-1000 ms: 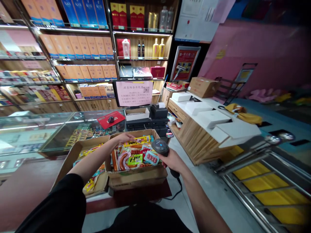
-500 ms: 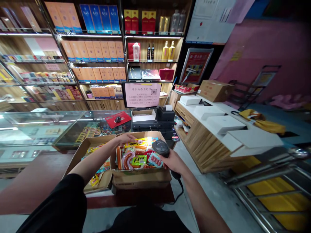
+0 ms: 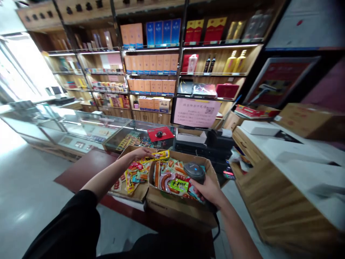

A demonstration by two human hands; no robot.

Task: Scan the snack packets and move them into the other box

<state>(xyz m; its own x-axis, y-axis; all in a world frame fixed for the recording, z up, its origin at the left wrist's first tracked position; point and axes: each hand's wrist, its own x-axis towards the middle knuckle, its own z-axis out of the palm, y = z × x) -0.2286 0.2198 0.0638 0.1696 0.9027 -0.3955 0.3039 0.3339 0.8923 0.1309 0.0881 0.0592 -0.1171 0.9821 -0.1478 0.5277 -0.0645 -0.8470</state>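
My left hand (image 3: 140, 153) pinches one end of a yellow snack packet (image 3: 159, 155), which reaches across above the inner walls of two cardboard boxes. My right hand (image 3: 209, 189) is wrapped round a black barcode scanner (image 3: 194, 172), its head lying over the right cardboard box (image 3: 172, 205). Packed sausages in clear, green and red wrappers fill that box, among them a green-labelled sausage packet (image 3: 179, 185). The left cardboard box (image 3: 139, 192) sits against it with fewer packets inside, including a yellow one (image 3: 129, 181). A cable hangs below the scanner.
Both boxes stand on a dark red table (image 3: 88, 169). Behind them are a glass display counter (image 3: 118, 124), a red mat (image 3: 167, 133) and a monitor bearing a pink notice (image 3: 197, 112). A wooden cabinet (image 3: 283, 187) with white boxes on top stands at the right.
The view has swung left. My left hand has moved from over the right box leftwards, carrying the yellow snack packet toward the left box. The scanner stays in my right hand, a blue light now showing.
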